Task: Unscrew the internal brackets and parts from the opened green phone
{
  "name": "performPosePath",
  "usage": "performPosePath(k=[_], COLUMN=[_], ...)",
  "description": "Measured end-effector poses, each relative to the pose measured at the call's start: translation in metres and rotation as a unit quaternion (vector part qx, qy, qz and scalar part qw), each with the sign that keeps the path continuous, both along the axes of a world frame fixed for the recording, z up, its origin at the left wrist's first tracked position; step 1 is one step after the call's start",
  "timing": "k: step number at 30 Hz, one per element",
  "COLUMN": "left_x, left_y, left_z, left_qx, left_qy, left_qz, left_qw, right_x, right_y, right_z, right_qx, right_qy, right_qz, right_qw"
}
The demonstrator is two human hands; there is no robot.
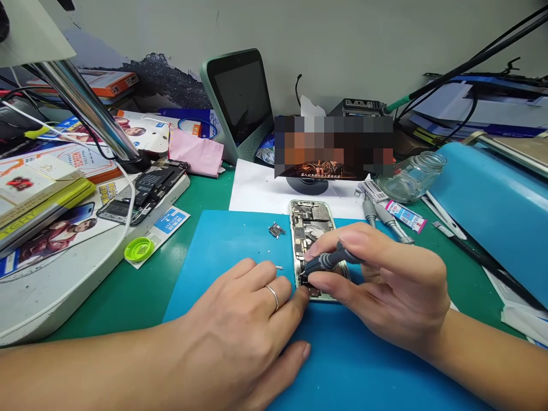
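An opened smartphone (314, 220) lies on the blue mat with its inner boards and parts bare. My right hand (385, 279) pinches a small dark grey screwdriver (327, 261), whose tip points down at the phone's lower left part. My left hand (252, 319) rests on the mat at the phone's lower left, ring on one finger. Its index fingertip touches the phone's bottom left corner, the thumb is apart, and nothing shows in its grasp. Left of the phone lie a small loose component (276, 229) and a tiny metal piece (279, 268).
Two grey screwdrivers (387, 220) and a glass jar (409, 178) stand or lie at the right. A phone on a stand (314, 171), partly blurred, is behind. Left are another opened phone (148, 188), a green lid (139, 249), stacked boxes (38, 188) and a lamp pole (85, 108).
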State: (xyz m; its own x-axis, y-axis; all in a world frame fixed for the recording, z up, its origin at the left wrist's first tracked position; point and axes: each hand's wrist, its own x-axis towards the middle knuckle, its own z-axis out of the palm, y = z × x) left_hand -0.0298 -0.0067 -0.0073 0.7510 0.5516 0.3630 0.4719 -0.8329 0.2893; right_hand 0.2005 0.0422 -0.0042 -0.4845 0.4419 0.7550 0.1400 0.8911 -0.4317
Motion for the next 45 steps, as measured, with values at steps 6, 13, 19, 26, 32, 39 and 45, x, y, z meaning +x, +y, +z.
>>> performPosePath(k=[6, 13, 19, 26, 32, 39, 45], left_x=[-0.0009, -0.0009, 0.0007, 0.0007, 0.0017, 0.0018, 0.0010], left_y=[-0.0003, 0.0011, 0.0011, -0.0005, 0.0009, 0.0016, 0.0012], left_z=[-0.0011, 0.0004, 0.0005, 0.0014, 0.0016, 0.0012, 0.0035], left_qx=[-0.008, -0.015, -0.011, 0.006, 0.002, 0.009, 0.005], left_qy=[0.008, 0.009, 0.007, 0.011, 0.016, 0.012, 0.016], left_qz=[0.000, -0.005, 0.000, 0.002, -0.001, 0.000, -0.001], left_qw=[1.000, 1.000, 1.000, 1.000, 1.000, 1.000, 1.000], right_x=[-0.0013, -0.0034, -0.0040, -0.0083, -0.0073, -0.0079, -0.0087], right_y=[-0.0011, -0.0031, -0.0030, 0.0018, -0.0038, 0.0014, -0.0011], right_z=[-0.0046, -0.0009, 0.0009, 0.0000, -0.0054, -0.0024, 0.0005], right_qx=[-0.027, -0.042, -0.003, 0.037, -0.045, 0.032, -0.017], right_qy=[0.011, -0.001, -0.020, -0.008, 0.014, -0.007, -0.013], right_qz=[-0.006, -0.003, -0.020, -0.039, -0.028, -0.032, -0.037], right_qw=[1.000, 0.999, 1.000, 0.999, 0.998, 0.999, 0.999])
